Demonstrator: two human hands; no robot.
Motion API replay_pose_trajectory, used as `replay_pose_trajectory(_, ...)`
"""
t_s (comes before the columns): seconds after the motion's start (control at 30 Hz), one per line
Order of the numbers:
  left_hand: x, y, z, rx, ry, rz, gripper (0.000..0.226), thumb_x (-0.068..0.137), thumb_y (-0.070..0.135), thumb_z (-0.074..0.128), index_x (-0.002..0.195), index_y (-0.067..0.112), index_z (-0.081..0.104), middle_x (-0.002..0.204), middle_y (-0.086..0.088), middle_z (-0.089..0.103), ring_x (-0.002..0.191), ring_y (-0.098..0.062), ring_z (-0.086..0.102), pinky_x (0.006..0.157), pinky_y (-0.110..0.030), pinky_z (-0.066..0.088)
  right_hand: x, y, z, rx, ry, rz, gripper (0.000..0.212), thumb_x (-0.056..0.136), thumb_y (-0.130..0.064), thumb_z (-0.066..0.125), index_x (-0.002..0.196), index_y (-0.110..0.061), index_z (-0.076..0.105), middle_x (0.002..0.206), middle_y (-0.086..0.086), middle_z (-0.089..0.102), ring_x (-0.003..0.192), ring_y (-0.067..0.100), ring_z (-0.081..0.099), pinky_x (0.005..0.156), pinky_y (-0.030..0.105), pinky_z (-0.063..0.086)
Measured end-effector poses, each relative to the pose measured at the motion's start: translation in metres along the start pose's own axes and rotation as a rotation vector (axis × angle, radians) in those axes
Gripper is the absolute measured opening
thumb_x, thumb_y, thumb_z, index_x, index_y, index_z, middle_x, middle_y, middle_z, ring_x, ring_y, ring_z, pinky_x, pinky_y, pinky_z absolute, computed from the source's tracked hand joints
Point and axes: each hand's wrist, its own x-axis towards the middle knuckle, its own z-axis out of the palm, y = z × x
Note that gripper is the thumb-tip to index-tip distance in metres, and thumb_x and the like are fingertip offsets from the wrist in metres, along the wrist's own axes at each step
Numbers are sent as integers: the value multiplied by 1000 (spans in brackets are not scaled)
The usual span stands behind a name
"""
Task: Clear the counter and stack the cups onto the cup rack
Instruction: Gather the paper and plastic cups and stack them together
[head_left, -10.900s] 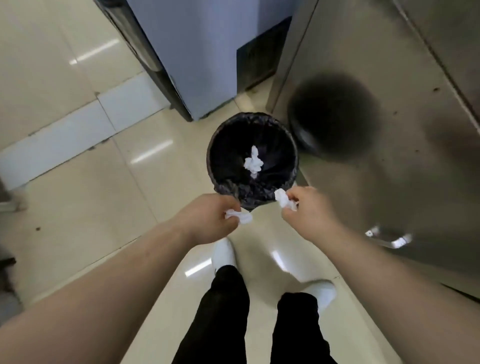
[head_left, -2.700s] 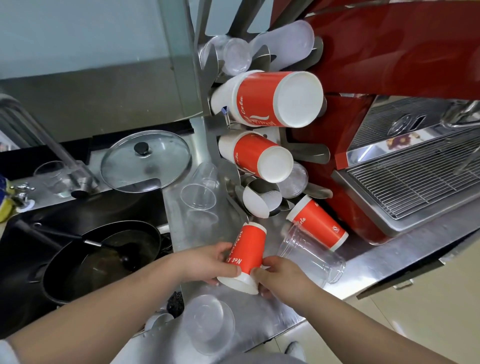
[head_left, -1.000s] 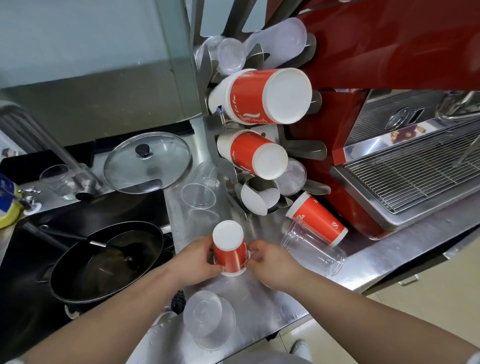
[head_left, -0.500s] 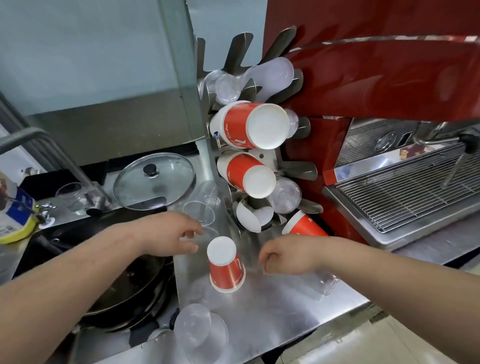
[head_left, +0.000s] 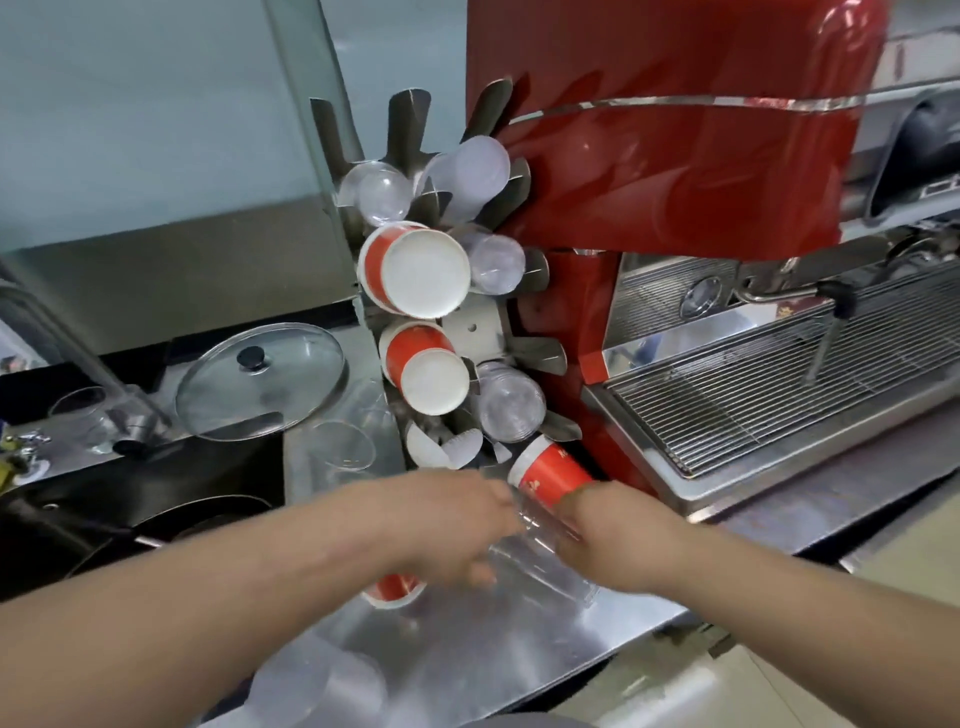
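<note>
A clear plastic cup (head_left: 543, 569) lies on its side on the steel counter (head_left: 498, 654). My right hand (head_left: 610, 530) lies on top of it, fingers curled over its far side. My left hand (head_left: 457, 525) is blurred and reaches the cup's narrow end; its grip is unclear. A red paper cup (head_left: 550, 475) lies tipped just behind my right hand. Another red cup (head_left: 392, 590) stands upside down, mostly hidden under my left forearm. The metal cup rack (head_left: 410, 119) holds two red cups (head_left: 415, 270) and several clear ones.
A red espresso machine (head_left: 675, 156) with a wire drip grate (head_left: 769, 384) fills the right. Left of the rack are loose clear cups (head_left: 343, 441), a glass pot lid (head_left: 260, 379) and a black pan (head_left: 202, 512) in the sink. More clear cups (head_left: 322, 691) sit at the counter's front edge.
Both hands let go of the upside-down red cup, which stays on the counter. They have moved right onto the clear cup lying on its side.
</note>
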Motion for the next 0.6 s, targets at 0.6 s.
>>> replay_pose_trajectory(0.6,85,29,84,47,302,-8,94,52,30,86,135,29,41,132,-5,56,132,-34,47,116,-47,20,-33,42,107,628,55,168,43,74,-39,62,115,-28,54,97,-7,59,81,7,56,71,20,45)
